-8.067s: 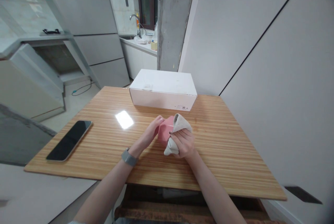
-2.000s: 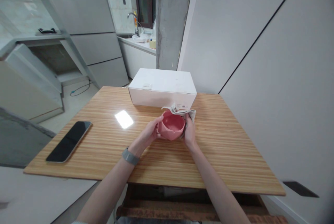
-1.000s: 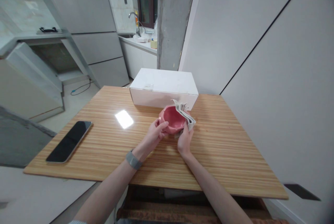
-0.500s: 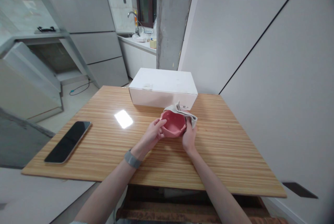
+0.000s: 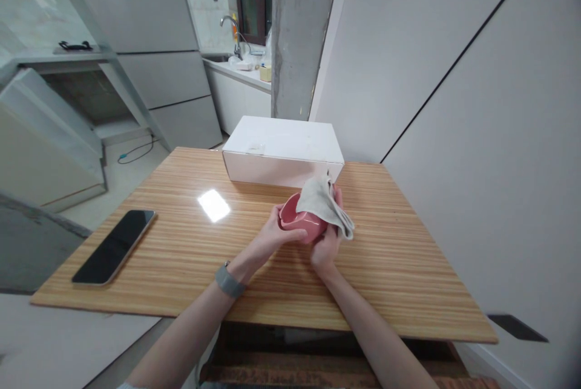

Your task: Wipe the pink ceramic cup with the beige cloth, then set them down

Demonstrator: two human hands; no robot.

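A pink bowl point(image 5: 310, 227) is tilted on its side above the table, its opening facing left. My left hand point(image 5: 275, 233) grips its rim, with the thumb along the near outer side. A pale grey cloth point(image 5: 320, 200) drapes over the bowl's right part and hangs down past it. Behind and under that cloth, my right hand point(image 5: 325, 248) is closed around it, pressing it against the bowl's outside. Some of the right fingers are hidden by the fabric.
A white box point(image 5: 284, 150) stands just behind the bowl on the wooden table point(image 5: 190, 256). A black phone point(image 5: 114, 247) lies at the table's left. An open drawer point(image 5: 290, 371) is below the front edge, and a white wall point(image 5: 454, 153) rises on the right.
The bowl has turned from opening up towards me to opening leftward. My right hand has carried the cloth over its outside, and my left thumb has shifted to the near outer side.
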